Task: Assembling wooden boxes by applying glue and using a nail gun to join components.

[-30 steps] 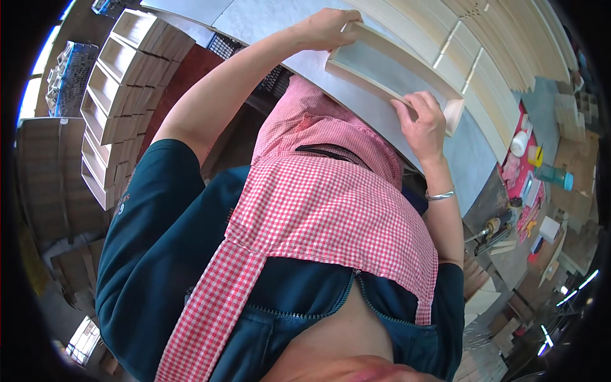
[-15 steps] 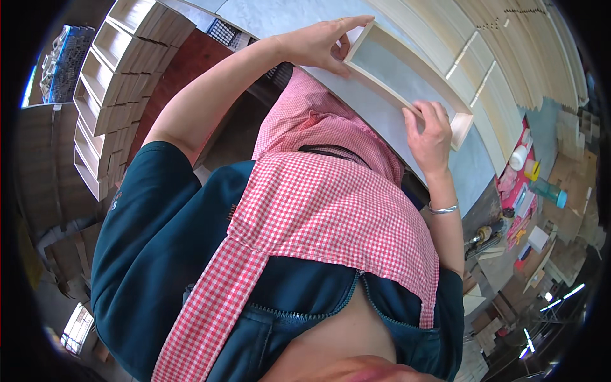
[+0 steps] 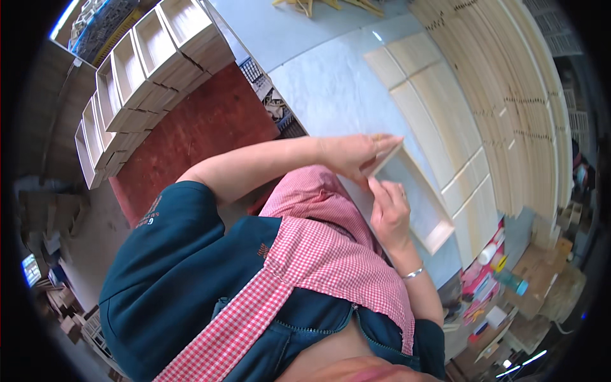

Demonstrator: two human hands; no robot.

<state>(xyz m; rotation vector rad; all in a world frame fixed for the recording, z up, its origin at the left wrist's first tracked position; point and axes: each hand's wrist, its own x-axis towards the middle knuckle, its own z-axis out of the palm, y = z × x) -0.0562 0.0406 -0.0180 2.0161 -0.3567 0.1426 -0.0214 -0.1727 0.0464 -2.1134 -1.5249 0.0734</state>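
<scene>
A narrow rectangular frame of pale wood (image 3: 439,237) lies slantwise over the grey-blue tabletop (image 3: 324,83), and a bluish surface shows inside it. My left hand (image 3: 351,155) grips its left end, with the fingers reaching over the end piece and the thumb at the near corner. Close to that thumb, my right hand (image 3: 389,213) has its fingers curled and pinched at the near long side. Both hands hide much of that corner and near side. Whether my right fingertips also hold something small cannot be seen.
Flat pale wood panels (image 3: 439,105) lie beyond the frame, with a long row of stacked boards (image 3: 503,121) behind them. Stacked wooden boxes (image 3: 154,46) stand at left on a red-brown surface (image 3: 191,127). Bottles and small tools (image 3: 509,280) lie at right; yellow pieces (image 3: 324,5) lie at the far edge.
My right hand has moved left along the frame's near side, from near its right end to beside my left hand. The whole view has shifted, showing more of the table and boxes.
</scene>
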